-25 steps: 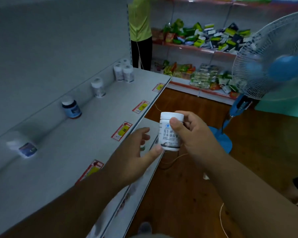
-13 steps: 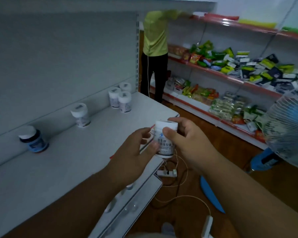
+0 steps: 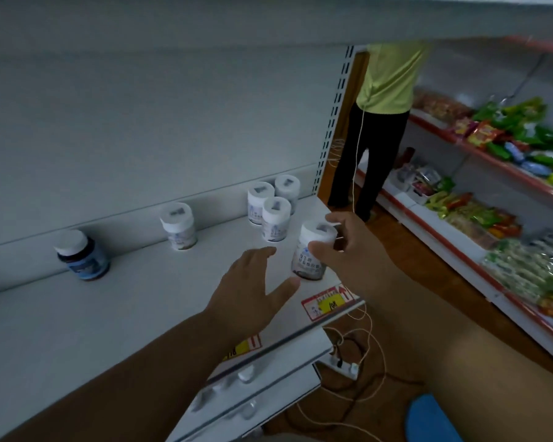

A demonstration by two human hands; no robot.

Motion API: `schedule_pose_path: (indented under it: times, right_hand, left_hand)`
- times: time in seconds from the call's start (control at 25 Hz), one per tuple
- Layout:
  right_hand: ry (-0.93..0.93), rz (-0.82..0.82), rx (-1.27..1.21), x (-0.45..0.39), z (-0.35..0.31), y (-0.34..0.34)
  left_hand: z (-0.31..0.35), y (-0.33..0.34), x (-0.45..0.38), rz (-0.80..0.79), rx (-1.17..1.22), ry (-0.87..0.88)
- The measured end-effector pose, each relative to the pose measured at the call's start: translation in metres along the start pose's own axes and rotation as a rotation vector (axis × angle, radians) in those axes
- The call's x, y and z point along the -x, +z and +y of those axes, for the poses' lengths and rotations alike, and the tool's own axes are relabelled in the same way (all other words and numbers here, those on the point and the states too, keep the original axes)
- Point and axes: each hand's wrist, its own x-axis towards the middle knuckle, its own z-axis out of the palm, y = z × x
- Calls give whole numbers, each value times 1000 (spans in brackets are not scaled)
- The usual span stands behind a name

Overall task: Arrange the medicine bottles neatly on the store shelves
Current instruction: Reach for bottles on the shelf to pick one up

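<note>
Medicine bottle, white w/ white cap, upright on grey shelf near front edge, just above red-yellow price tag. Gripped by right hand: thumb across label front, fingers curled round cap from far side. Left hand spread flat, fingers straight, holding nothing, just beside bottle on its left; touching or not, can't tell. Behind: cluster of 3 white bottles at shelf's back right corner, single white bottle further left, dark blue bottle w/ white cap left again, all upright along back wall. Bkgd: person in yellow-green shirt at red-edged snack shelves. Cables and power strip on floor below.
</note>
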Motion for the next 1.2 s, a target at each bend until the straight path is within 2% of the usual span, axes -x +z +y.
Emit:
schedule_pose_path:
  times: [0.12,0.28,0.36,0.52,0.72,1.08,1.2]
  right_hand:
    - [-28,-43,154,-41,7,-6]
    - [-126,-115,314,-88,11,-13]
    - [-199,-144,415,-112,16,-13]
    - [-315,-240,530,-149,26,-19]
    - [-450,-273,534,-160,33,-17]
    - [-534,-145,520,-140,45,-11]
    - [-573,-37,536,-115,41,-11]
  left_hand:
    - [2,7,-29,95,-135,16]
    - [8,15,-52,235,-199,-33]
    - [10,18,-63,326,-331,-6]
    - [25,31,-81,284,-479,-13]
    - [33,31,-92,333,-538,-52]
    - [31,31,-85,259,-532,-96]
    - [27,24,-69,338,-530,-14]
